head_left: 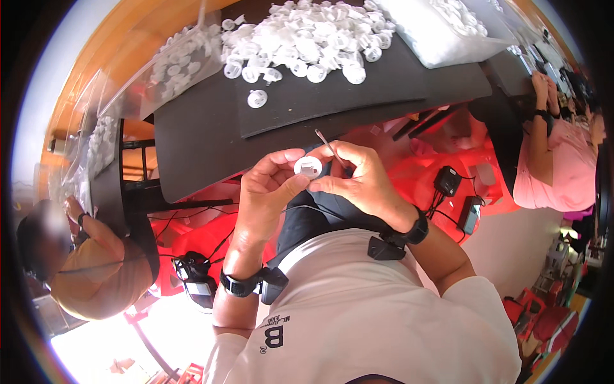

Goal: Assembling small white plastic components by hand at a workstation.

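Observation:
My left hand (272,185) pinches a small round white plastic part (308,167) between thumb and fingers, held in front of my chest. My right hand (358,179) touches the same part with its fingertips and also grips a thin metal tool (327,146) that sticks up and to the left. Both hands hover just below the near edge of a black mat (307,102). A heap of several similar white plastic parts (307,38) lies on the mat, with one lone part (257,98) closer to me.
Clear plastic bags of white parts lie at the left (176,64) and top right (441,29). A person in pink (556,160) sits at the right, another in an orange shirt (96,269) at the left. Red stools (448,173) and black adapters (448,181) are below the table.

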A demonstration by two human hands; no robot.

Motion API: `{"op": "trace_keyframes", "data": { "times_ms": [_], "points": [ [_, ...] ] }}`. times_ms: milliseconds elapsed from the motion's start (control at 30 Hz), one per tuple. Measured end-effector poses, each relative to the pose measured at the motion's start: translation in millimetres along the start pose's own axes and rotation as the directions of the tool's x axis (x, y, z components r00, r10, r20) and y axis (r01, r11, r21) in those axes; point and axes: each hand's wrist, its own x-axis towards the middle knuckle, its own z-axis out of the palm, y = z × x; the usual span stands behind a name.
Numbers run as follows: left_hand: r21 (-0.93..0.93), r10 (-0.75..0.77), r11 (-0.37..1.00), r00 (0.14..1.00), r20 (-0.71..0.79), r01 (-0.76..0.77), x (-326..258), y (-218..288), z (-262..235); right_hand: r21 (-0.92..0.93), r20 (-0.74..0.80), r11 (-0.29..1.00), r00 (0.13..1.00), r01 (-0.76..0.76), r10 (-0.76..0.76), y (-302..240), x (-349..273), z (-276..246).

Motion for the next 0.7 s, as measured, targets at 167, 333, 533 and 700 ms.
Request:
{"op": "trace_keyframes", "data": {
  "times_ms": [167, 333, 533, 700],
  "points": [
    [0.093, 0.007, 0.996, 1.0, 0.021, -0.009, -3, 3, -4, 0.076, 0.039, 0.988, 0.99, -0.135, 0.132, -4, 1, 1],
    [0.099, 0.114, 0.988, 0.992, 0.05, -0.118, -1, -2, -5, 0.17, -0.011, 0.977, 0.991, -0.128, 0.132, 5, 5, 9],
    [0.058, 0.154, 0.985, 0.983, 0.099, -0.16, 8, -14, -19, 0.126, -0.004, 0.984, 0.992, -0.128, 0.13, 7, 11, 11],
    [-0.1, 0.094, 0.991, 0.995, 0.019, -0.092, 22, -4, -30, -0.161, -0.097, 0.987, 0.995, -0.019, 0.003, 1, 10, 8]
  ]
}}
